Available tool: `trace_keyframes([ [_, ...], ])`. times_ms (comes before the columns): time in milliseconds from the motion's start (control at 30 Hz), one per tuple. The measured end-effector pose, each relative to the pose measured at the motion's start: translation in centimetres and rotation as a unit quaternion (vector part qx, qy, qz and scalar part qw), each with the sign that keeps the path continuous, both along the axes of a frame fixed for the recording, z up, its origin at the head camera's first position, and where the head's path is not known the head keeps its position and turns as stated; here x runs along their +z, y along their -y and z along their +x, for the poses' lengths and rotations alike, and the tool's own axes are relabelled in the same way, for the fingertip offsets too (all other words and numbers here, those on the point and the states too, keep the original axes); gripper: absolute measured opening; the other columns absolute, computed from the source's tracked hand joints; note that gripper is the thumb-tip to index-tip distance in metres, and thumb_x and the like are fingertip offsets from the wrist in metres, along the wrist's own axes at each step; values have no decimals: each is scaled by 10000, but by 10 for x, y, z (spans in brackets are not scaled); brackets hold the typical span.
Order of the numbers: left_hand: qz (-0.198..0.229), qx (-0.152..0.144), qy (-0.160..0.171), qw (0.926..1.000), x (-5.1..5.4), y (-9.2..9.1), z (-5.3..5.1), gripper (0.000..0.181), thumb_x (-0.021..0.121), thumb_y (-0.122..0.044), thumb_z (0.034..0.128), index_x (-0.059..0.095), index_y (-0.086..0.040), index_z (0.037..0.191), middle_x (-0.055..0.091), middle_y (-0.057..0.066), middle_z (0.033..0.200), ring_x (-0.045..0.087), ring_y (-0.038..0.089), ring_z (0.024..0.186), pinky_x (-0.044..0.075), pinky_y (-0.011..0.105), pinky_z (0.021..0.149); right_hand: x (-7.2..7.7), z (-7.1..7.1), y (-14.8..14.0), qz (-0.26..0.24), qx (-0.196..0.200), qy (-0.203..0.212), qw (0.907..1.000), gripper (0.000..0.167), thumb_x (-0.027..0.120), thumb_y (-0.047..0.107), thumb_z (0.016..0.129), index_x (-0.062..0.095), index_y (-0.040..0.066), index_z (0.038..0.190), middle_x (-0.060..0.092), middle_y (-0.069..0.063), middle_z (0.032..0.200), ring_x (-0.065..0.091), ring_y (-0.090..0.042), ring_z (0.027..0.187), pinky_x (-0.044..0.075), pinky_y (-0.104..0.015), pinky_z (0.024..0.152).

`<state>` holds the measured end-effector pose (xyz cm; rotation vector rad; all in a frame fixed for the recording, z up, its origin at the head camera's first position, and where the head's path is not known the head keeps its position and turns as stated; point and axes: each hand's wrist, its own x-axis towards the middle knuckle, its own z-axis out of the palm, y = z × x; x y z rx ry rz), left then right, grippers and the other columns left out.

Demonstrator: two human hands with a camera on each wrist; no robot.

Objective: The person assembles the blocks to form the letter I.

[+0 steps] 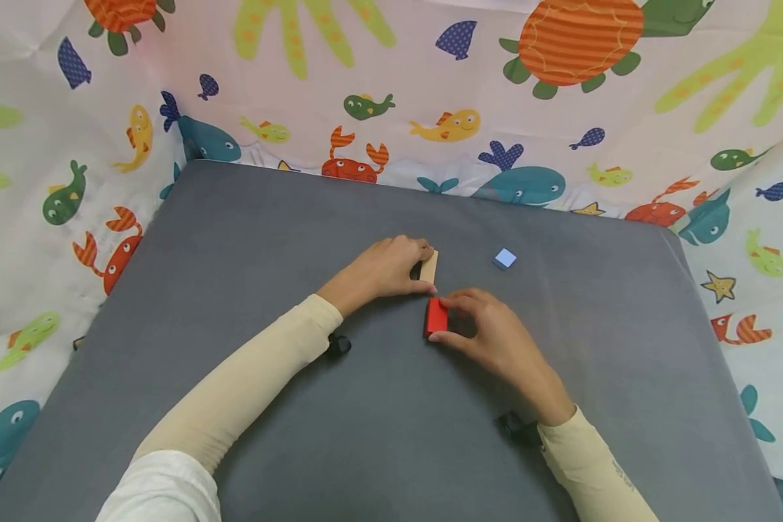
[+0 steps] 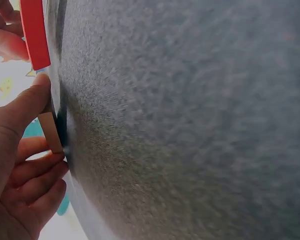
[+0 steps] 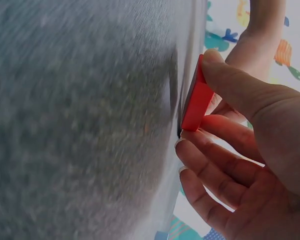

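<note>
A plain wooden block (image 1: 428,268) is pinched between the thumb and fingers of my left hand (image 1: 388,268), near the middle of the table. In the left wrist view the same wooden block (image 2: 50,132) shows between thumb and fingertips. Just nearer and to the right, my right hand (image 1: 496,330) grips a red block (image 1: 437,316) by its two ends. The right wrist view has the red block (image 3: 197,102) tilted between thumb and index finger, the other fingers spread below it. Both hands are close together, the left thumb tip near the red block.
A small light-blue block (image 1: 505,259) lies alone on the grey table (image 1: 287,225), behind and right of my hands. A curtain (image 1: 417,87) printed with sea animals hangs along the table's back and sides. Dark wrist cameras sit under both forearms.
</note>
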<state>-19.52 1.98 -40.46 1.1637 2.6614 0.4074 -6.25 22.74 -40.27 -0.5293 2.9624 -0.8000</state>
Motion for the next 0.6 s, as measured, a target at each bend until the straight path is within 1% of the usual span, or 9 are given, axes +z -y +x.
trace_keyframes([
  [133,70,74,34,9999,0,4,6,755,761,-577,935,609,-100,1501,623,68,1467,624,254,1254,556,438,1025,0,2,6,23,104,-61,9999,588,903,451,844,750,112,1300,700,-14,1245,678,-201,1079,581,-448,958],
  [267,30,195,73,9998,-2,7,11,779,755,-592,932,593,-102,1517,602,70,1503,619,262,1286,554,453,1035,1,5,11,-7,203,-60,9998,603,906,454,839,746,109,1307,702,-28,1265,685,-207,1071,587,-457,944],
  [400,6,276,58,9996,-4,9,14,795,756,-601,928,584,-107,1526,583,70,1534,608,267,1327,546,458,1056,1,9,14,-7,239,-44,9997,595,906,457,838,748,113,1297,697,-25,1276,688,-201,1071,587,-451,948],
  [600,73,350,54,9993,-7,12,18,807,758,-608,921,573,-119,1535,588,62,1528,617,260,1310,548,454,1052,0,13,16,8,264,-18,9997,578,900,450,848,747,117,1295,692,-7,1277,679,-193,1099,575,-440,966],
])
